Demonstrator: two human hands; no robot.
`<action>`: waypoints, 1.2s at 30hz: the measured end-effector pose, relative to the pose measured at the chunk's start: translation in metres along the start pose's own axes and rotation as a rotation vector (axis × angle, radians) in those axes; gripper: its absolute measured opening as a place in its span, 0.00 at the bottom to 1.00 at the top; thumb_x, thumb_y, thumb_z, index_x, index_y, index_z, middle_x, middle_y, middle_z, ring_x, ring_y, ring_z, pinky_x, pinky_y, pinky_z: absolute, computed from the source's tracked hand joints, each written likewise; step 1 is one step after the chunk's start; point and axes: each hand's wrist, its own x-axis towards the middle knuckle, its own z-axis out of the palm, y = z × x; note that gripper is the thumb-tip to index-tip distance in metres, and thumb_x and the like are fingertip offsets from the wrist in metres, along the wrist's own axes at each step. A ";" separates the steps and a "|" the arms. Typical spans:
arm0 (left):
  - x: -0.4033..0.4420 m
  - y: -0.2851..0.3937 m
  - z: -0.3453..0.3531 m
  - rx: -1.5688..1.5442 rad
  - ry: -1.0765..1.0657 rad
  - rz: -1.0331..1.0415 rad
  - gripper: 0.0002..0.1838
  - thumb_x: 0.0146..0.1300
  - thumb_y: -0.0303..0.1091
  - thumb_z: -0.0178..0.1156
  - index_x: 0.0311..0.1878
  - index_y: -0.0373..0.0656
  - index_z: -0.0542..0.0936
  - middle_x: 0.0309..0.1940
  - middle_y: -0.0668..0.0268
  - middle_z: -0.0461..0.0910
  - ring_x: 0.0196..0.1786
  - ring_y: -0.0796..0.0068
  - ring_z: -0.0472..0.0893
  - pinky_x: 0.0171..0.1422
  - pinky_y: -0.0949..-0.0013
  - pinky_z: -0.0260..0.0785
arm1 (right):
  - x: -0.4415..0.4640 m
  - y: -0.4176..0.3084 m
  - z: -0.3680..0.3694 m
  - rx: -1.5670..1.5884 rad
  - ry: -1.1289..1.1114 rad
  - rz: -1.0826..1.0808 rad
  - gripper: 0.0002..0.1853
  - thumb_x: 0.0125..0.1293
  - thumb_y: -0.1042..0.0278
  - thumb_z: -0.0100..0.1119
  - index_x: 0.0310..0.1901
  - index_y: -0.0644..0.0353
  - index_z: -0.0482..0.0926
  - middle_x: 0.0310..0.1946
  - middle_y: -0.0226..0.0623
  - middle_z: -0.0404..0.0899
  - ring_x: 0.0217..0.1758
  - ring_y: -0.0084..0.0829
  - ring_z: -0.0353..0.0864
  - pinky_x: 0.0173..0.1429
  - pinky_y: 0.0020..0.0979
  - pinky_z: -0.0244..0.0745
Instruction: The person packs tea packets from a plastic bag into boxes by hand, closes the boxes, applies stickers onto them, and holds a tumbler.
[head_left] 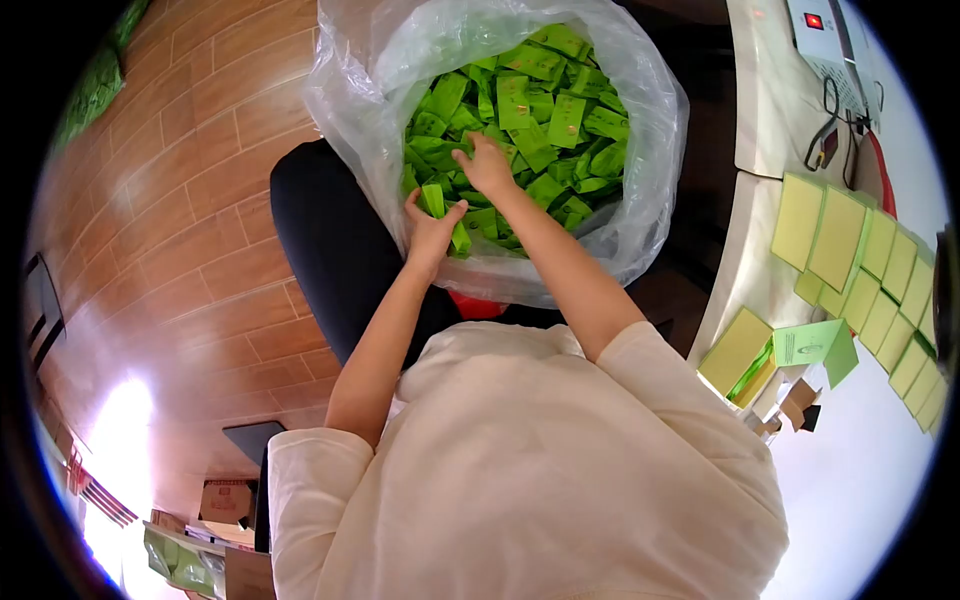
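Observation:
A large clear plastic bag [655, 130] stands open in front of me, filled with small green packets [513, 102]. My left hand [432, 226] is at the bag's near left side, its thumb and fingers closed around green packets [433, 200]. Over the packets, right of it, my right hand [486, 165] reaches in with its fingers apart and pointing left. It seems to hold nothing; whether its fingertips touch the packets below cannot be made out.
On the right, a table [745, 215] bears rows of light green boxes [838, 240], an open box [738, 360] with green packets inside, and a white device [825, 40] with cables. Cardboard boxes [228, 502] stand at the lower left, on the tiled floor [200, 250].

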 end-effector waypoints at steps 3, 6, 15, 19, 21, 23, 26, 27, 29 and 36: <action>-0.002 0.002 0.000 0.073 0.028 0.004 0.50 0.52 0.45 0.69 0.69 0.41 0.47 0.58 0.48 0.65 0.58 0.60 0.70 0.59 0.65 0.64 | 0.016 0.006 -0.004 0.177 -0.427 0.137 0.17 0.61 0.58 0.61 0.45 0.61 0.78 0.33 0.45 0.82 0.37 0.40 0.82 0.42 0.40 0.75; 0.008 -0.010 0.000 -0.073 0.008 -0.039 0.49 0.52 0.47 0.69 0.68 0.39 0.50 0.56 0.49 0.67 0.55 0.61 0.72 0.59 0.66 0.64 | 0.024 0.001 -0.022 0.395 -0.245 0.107 0.16 0.61 0.60 0.59 0.47 0.59 0.77 0.30 0.43 0.81 0.33 0.38 0.81 0.38 0.38 0.73; 0.007 -0.001 -0.001 -0.060 0.124 0.333 0.38 0.57 0.42 0.66 0.65 0.37 0.57 0.43 0.58 0.77 0.47 0.67 0.75 0.58 0.66 0.65 | 0.017 -0.018 -0.137 0.071 -0.561 -0.071 0.11 0.62 0.70 0.54 0.45 0.59 0.79 0.23 0.33 0.75 0.21 0.23 0.68 0.27 0.30 0.62; -0.005 0.003 0.005 0.040 -0.172 0.323 0.40 0.59 0.46 0.65 0.66 0.40 0.54 0.53 0.59 0.70 0.56 0.68 0.71 0.62 0.64 0.62 | 0.004 -0.020 -0.108 0.429 -0.887 0.152 0.16 0.63 0.67 0.52 0.51 0.57 0.78 0.24 0.30 0.74 0.24 0.24 0.70 0.28 0.28 0.66; -0.006 0.001 0.004 -0.065 -0.263 0.205 0.40 0.60 0.48 0.64 0.67 0.42 0.54 0.57 0.60 0.66 0.59 0.67 0.68 0.64 0.65 0.60 | 0.001 -0.028 -0.096 0.668 -0.913 0.601 0.18 0.66 0.62 0.51 0.55 0.58 0.75 0.28 0.28 0.75 0.30 0.23 0.71 0.32 0.26 0.68; -0.008 0.003 0.002 -0.295 -0.279 0.113 0.40 0.60 0.49 0.64 0.67 0.44 0.54 0.57 0.61 0.67 0.58 0.68 0.69 0.63 0.65 0.61 | -0.009 -0.039 -0.093 0.743 -0.855 0.642 0.20 0.69 0.58 0.49 0.58 0.58 0.72 0.31 0.29 0.75 0.32 0.22 0.72 0.35 0.25 0.69; -0.013 0.013 -0.002 -0.392 -0.284 -0.019 0.39 0.60 0.47 0.64 0.66 0.45 0.54 0.57 0.61 0.67 0.58 0.68 0.69 0.60 0.63 0.64 | -0.018 -0.034 -0.089 1.039 -0.719 0.666 0.19 0.71 0.58 0.47 0.57 0.59 0.70 0.34 0.33 0.76 0.35 0.25 0.76 0.37 0.28 0.72; -0.011 0.014 -0.002 -0.418 -0.284 -0.065 0.38 0.60 0.47 0.63 0.66 0.45 0.55 0.57 0.61 0.67 0.58 0.68 0.69 0.59 0.63 0.65 | -0.023 -0.028 -0.086 1.038 -0.715 0.665 0.19 0.71 0.58 0.47 0.57 0.59 0.70 0.34 0.33 0.76 0.35 0.25 0.76 0.37 0.28 0.72; 0.003 -0.001 -0.004 -0.458 -0.280 -0.124 0.37 0.60 0.47 0.62 0.66 0.46 0.55 0.57 0.61 0.67 0.58 0.67 0.69 0.59 0.63 0.65 | -0.035 -0.015 -0.076 0.872 -0.558 0.485 0.20 0.69 0.59 0.51 0.56 0.62 0.68 0.32 0.38 0.77 0.35 0.31 0.78 0.40 0.33 0.74; 0.021 -0.021 -0.010 -0.550 -0.239 -0.205 0.34 0.60 0.45 0.58 0.66 0.44 0.58 0.56 0.61 0.67 0.58 0.65 0.70 0.59 0.61 0.65 | -0.029 0.023 -0.026 0.048 -0.110 -0.008 0.20 0.60 0.65 0.60 0.54 0.59 0.73 0.46 0.48 0.77 0.49 0.49 0.76 0.52 0.44 0.73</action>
